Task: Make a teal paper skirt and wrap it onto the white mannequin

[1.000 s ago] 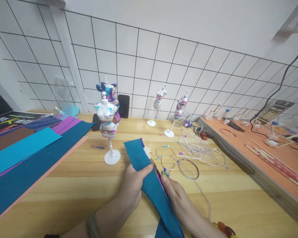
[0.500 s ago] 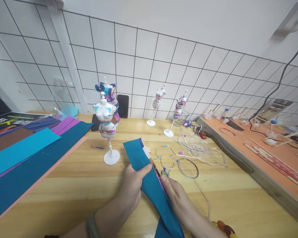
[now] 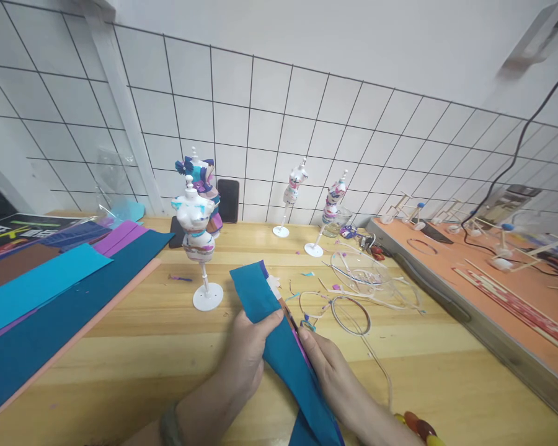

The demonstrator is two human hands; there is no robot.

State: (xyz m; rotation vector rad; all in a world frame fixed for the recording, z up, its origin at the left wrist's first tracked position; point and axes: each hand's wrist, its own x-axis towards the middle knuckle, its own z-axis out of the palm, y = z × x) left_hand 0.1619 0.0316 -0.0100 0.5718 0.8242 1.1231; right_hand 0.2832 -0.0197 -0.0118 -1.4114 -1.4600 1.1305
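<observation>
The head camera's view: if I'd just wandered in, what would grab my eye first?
Probably the teal strip at the lower middle, held between the left hand and the right hand. Beyond it, left of centre, a small white dress form stands in front of a more decorated one. Bright coloured sheets lie overlapping along the table's left side.

Teal strip (image 3: 286,357), white stand (image 3: 208,297), orange worktop (image 3: 530,290)
</observation>
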